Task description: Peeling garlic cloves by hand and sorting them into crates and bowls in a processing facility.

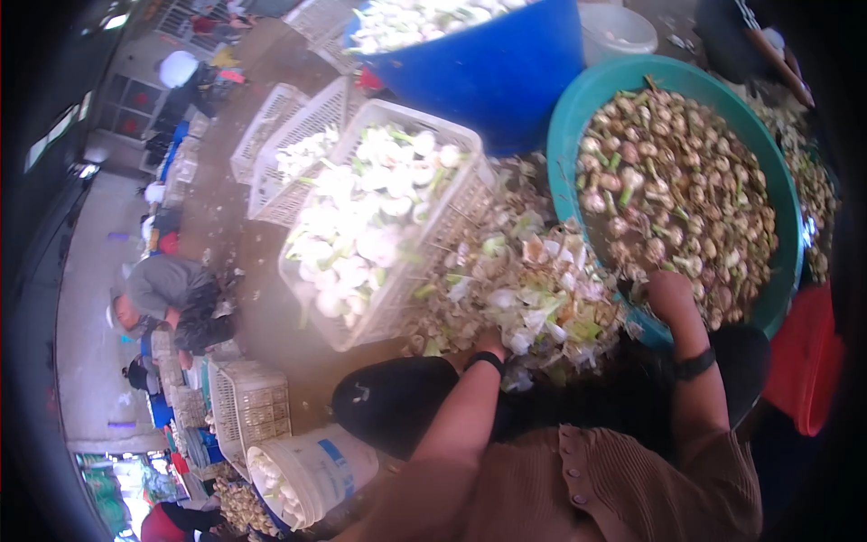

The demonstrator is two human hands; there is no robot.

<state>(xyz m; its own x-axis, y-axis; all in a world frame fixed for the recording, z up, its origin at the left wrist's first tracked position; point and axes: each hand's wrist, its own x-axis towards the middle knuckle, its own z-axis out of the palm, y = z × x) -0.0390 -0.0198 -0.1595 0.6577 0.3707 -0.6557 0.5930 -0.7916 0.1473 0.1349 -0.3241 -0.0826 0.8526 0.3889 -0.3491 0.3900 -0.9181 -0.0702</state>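
Observation:
My left hand [496, 341] reaches down at the edge of a heap of loose garlic skins and leaves [535, 298]; its fingers are hidden there. At the near rim of a large teal tub [563, 129], my right hand [669, 295] is curled over, fingertips out of sight. Something small and dark shows beside it, too unclear to name. Unpeeled garlic bulbs with cut stems [684, 176] fill the tub. Left of the heap, a white plastic crate [467, 135] holds peeled, pale garlic bulbs [366, 217].
A big blue tub [474, 74] of garlic stands beyond the crate. More white crates [271, 129] stand to its left. A white bucket [325, 467] lies tilted at lower left, with garlic inside. A red plastic container [806, 359] sits right. Several people work nearby, one bent over [169, 288].

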